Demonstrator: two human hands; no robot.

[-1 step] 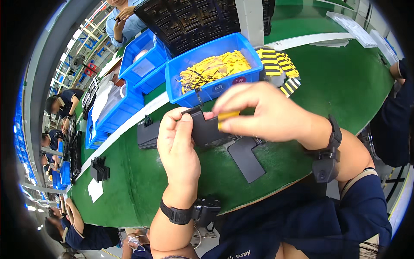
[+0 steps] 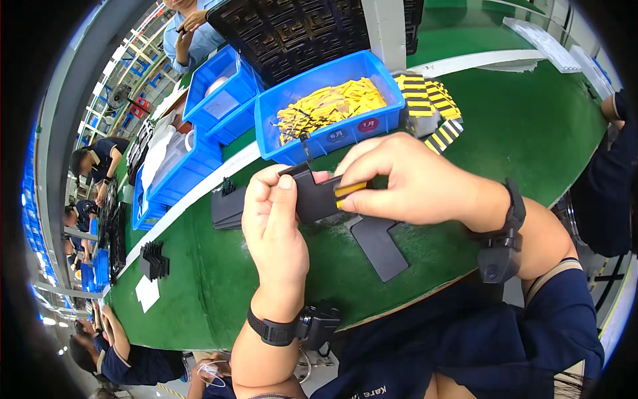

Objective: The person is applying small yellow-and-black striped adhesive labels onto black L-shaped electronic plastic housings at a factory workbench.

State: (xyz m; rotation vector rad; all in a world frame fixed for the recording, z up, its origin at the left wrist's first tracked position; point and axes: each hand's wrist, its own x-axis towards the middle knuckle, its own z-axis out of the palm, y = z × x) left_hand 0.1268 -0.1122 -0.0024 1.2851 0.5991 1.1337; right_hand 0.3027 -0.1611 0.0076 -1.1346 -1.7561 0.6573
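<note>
Black plastic part (image 2: 312,196) is pinched in your left hand (image 2: 272,226) above the green bench (image 2: 531,133), while your right hand (image 2: 405,179) keeps a narrow fingertip grip on a yellow strip (image 2: 349,189) laid against its face. Judged risk: the strip could seat crooked or slip free, since your fingers hide most of its edge. Another flat black part (image 2: 379,246) lies on the bench directly beneath; the blue bin of yellow strips (image 2: 325,106) and the striped stack (image 2: 428,106) stand just beyond, crowding any forward reach.
</note>
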